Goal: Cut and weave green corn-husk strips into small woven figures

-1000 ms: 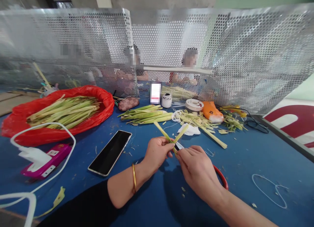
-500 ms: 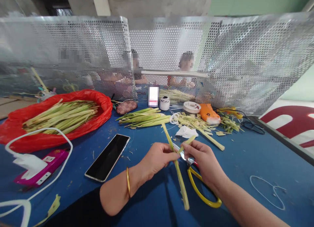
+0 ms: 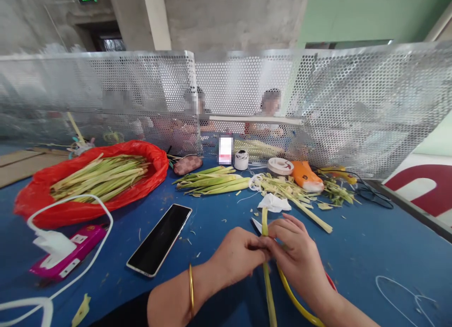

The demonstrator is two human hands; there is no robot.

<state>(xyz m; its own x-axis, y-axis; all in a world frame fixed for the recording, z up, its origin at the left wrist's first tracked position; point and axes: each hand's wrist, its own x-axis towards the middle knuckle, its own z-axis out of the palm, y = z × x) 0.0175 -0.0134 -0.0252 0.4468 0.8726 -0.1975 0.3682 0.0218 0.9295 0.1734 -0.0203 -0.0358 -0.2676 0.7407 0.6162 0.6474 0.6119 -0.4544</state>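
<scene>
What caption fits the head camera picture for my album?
Left hand and right hand holding a green strip above a blue table, scissors close by.

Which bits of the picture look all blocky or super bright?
In the head view, the heads behind the perforated panel look blocky; in the head view, the upright screen glows washed-out white; also there, the left hand looks clearer.

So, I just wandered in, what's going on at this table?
A person's left hand and right hand meet around a pale-green strip, pinching it between them. Scissors are at the right hand, a blade tip showing beyond the fingers; how they are held is hidden. On the blue table, a phone lies left of the hands, a red bag holds many similar strips, and another green bundle lies farther back.
</scene>
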